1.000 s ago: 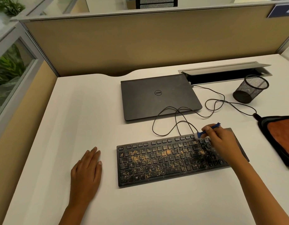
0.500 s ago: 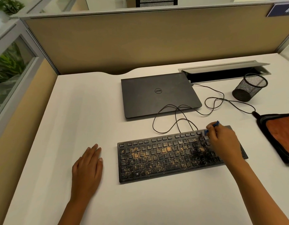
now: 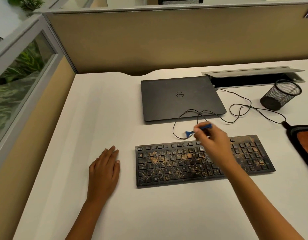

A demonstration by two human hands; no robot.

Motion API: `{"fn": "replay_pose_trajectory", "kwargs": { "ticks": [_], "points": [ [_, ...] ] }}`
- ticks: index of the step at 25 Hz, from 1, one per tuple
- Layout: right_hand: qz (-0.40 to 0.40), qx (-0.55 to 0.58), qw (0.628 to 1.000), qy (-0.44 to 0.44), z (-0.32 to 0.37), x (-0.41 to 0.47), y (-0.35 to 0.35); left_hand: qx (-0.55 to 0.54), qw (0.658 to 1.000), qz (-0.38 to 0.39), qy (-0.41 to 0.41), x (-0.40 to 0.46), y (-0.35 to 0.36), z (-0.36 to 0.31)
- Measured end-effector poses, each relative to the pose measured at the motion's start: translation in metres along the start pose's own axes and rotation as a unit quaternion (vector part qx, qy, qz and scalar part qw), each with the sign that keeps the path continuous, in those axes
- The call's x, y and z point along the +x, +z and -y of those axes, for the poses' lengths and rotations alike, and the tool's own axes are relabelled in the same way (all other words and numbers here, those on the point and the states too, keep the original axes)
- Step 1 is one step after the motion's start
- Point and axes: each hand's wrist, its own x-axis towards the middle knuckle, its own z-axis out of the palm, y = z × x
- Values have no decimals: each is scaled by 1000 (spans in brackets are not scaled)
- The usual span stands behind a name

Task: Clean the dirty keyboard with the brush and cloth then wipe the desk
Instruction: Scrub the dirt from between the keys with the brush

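Resting flat on the white desk [image 3: 66, 135] near its left side, the left hand [image 3: 104, 170] lies with fingers straight and relaxed, holding nothing, just beside the left end of the flat black keyboard speckled with tan dust [image 3: 175, 163]. That keyboard sits toward the front middle of the desk, its long edge roughly parallel to the near edge; grit covers most of the key field from the left block across to the number pad. It looks light and rigid, so a push from the bristles could slide it on the smooth top; steadying it by pressing on the left end or the bare front lip seems the sensible hold, not the loose keycaps. Behind it, toward the back edge, lies a closed dark grey laptop [image 3: 181, 99], and a thin black cable [image 3: 236, 110] loops limply between the two, likely to snag if dragged. The right hand [image 3: 214, 142] pinches the small blue plastic brush [image 3: 200, 129] by its slim handle, bristle head pointing left and hovering above the keyboard's rear edge; motion blur hides exactly how the fingers lie. The brush appears stiff and feather-light, best held close to the head for control. Further right stands a black mesh pen cup [image 3: 281, 94], and at the right edge lies the soft orange cloth with dark trim [image 3: 304, 144], floppy and best gathered in a bunch.
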Motion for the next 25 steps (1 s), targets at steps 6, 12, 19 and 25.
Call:
{"fn": "replay_pose_trajectory", "kwargs": {
  "ticks": [6, 12, 19, 25],
  "points": [
    [220, 77, 972, -5, 36, 5, 84, 5, 1000, -1, -3, 0, -1, 1],
    [261, 7, 965, -31, 33, 4, 112, 4, 1000, -1, -5, 0, -2, 3],
    [226, -137, 959, -102, 20, -1, 84, -6, 1000, -4, -6, 0, -2, 3],
    [179, -171, 967, -59, -5, -2, 29, -16, 1000, -4, -3, 0, -4, 5]
  ]
}}
